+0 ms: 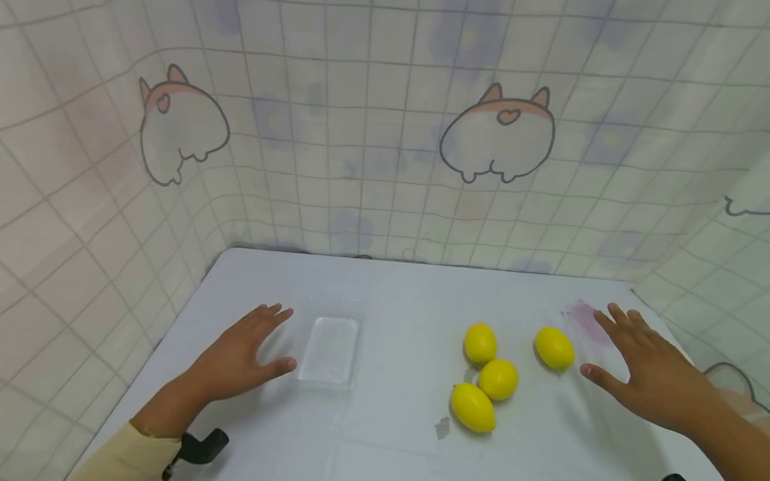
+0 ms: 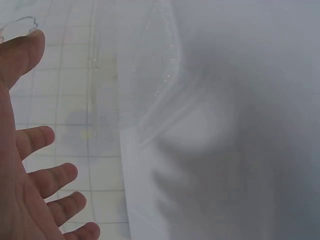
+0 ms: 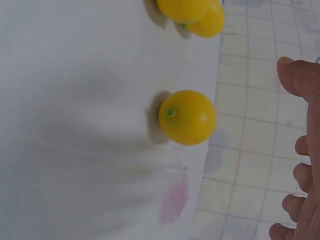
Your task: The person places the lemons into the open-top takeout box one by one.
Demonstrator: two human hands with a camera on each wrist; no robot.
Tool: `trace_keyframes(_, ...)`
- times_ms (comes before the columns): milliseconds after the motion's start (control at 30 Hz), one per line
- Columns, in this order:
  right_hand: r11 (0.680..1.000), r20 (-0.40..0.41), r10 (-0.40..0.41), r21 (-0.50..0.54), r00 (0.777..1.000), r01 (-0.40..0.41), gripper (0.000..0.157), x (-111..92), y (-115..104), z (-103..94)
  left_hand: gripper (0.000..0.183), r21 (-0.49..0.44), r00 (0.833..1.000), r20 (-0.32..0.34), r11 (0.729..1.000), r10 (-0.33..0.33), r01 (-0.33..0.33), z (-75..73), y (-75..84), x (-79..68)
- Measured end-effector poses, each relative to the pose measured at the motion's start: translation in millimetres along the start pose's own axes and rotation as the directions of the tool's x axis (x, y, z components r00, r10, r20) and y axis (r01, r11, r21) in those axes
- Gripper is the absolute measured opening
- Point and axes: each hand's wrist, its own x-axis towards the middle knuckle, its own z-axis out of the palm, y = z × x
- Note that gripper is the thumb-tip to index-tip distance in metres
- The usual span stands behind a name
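My left hand (image 1: 237, 357) hovers over the left part of the table, fingers spread and holding nothing. Just right of it stands a clear plastic box (image 1: 327, 351), whose corner also shows in the left wrist view. On the right side, my right hand (image 1: 652, 371) is held above the table with its fingers apart and nothing in it. A single lemon (image 1: 555, 348) lies a little left of its thumb. Three more lemons sit grouped farther left: one at the back (image 1: 480, 343), a middle lemon (image 1: 498, 379) and a front lemon (image 1: 472, 407).
The white table (image 1: 397, 321) ends against a checked curtain (image 1: 373, 153) with cartoon animal prints. A pink stain (image 1: 586, 321) marks the tabletop near the right hand, and a grey patch (image 1: 442, 427) lies by the front lemon. A thin dark cable (image 1: 736, 371) runs at the right edge.
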Motion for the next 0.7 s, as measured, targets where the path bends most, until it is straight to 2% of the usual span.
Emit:
trace_keyframes(500,1.000,-0.006,-0.010,0.005,1.000,0.010,0.100,4,-2,7.2,0.083,-0.126,0.999,0.035,0.992,-0.012,0.016,17.4,-5.6,-5.6)
trace_keyframes(700,1.000,0.010,-0.009,0.016,1.000,0.009,0.100,9,0,11.9,0.082,-0.139,0.999,0.042,0.990,-0.013,0.019,21.5,-7.8,-6.4)
